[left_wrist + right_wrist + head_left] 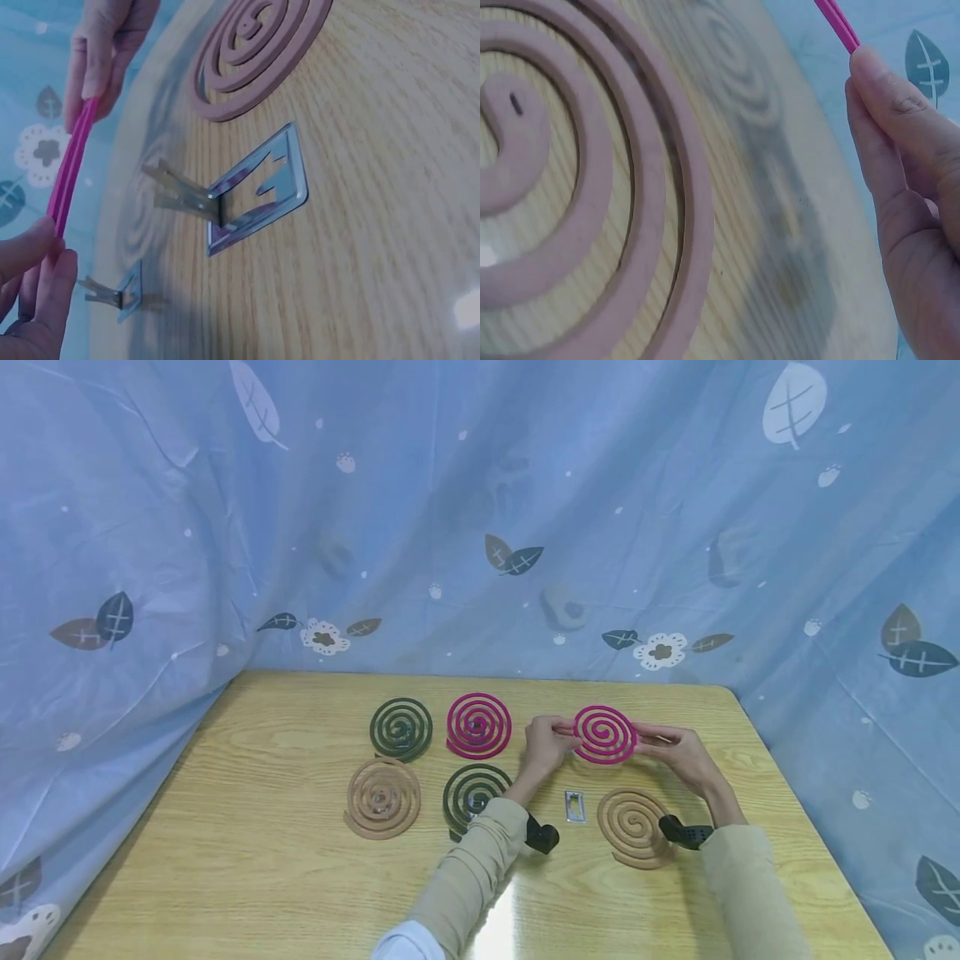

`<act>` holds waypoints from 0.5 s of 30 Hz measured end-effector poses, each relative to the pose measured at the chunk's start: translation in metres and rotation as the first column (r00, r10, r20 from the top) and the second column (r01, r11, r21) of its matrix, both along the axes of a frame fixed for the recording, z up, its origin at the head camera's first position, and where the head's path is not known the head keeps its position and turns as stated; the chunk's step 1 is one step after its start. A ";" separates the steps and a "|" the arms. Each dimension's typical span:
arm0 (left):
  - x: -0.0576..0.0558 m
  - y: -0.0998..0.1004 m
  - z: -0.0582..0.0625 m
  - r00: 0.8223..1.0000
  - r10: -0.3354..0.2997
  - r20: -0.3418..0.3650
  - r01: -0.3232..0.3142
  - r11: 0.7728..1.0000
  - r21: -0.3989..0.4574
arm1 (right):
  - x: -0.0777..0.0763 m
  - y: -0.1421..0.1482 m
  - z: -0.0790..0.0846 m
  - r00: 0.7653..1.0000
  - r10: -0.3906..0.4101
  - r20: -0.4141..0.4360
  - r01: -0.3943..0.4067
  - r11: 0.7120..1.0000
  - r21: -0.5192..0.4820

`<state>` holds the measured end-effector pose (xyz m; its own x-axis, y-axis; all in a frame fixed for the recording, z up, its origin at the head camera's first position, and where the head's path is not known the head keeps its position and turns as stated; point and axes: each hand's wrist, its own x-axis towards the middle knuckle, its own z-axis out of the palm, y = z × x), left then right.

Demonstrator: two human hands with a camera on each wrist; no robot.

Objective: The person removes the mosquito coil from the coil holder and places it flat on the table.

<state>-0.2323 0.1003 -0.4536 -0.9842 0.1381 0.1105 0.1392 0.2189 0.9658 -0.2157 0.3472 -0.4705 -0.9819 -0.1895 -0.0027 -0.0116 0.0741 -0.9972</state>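
A magenta mosquito coil (602,733) is held flat above the table between both hands. My left hand (546,747) pinches its left edge between thumb and fingers, while the right hand (681,756) pinches the opposite edge. Seen edge-on in the left wrist view, the coil (67,180) is clear of the tabletop. Below and left of it lies a metal coil stand (575,807), its bent prong sticking up. The left wrist view shows a second small stand (132,291) farther back. A brown coil (636,820) lies flat near my right wrist.
To the left are another magenta coil (478,697), two dark green coils, one at the back (401,701) and one nearer (448,797) partly behind my left forearm, and a brown coil (352,797). Metal pieces show through their centres. A blue patterned curtain (420,568) surrounds the wooden table (247,860).
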 end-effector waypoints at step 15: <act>0.007 0.016 -0.010 1.000 -0.002 0.009 0.002 1.000 0.013 | 0.006 0.011 -0.004 0.998 -0.007 0.064 0.003 0.998 0.060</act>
<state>-0.2253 0.1165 -0.4637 -0.9849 0.1383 0.1040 0.1313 0.2058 0.9697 -0.2092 0.3580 -0.4747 -0.9802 -0.1824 -0.0773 0.0532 0.1336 -0.9896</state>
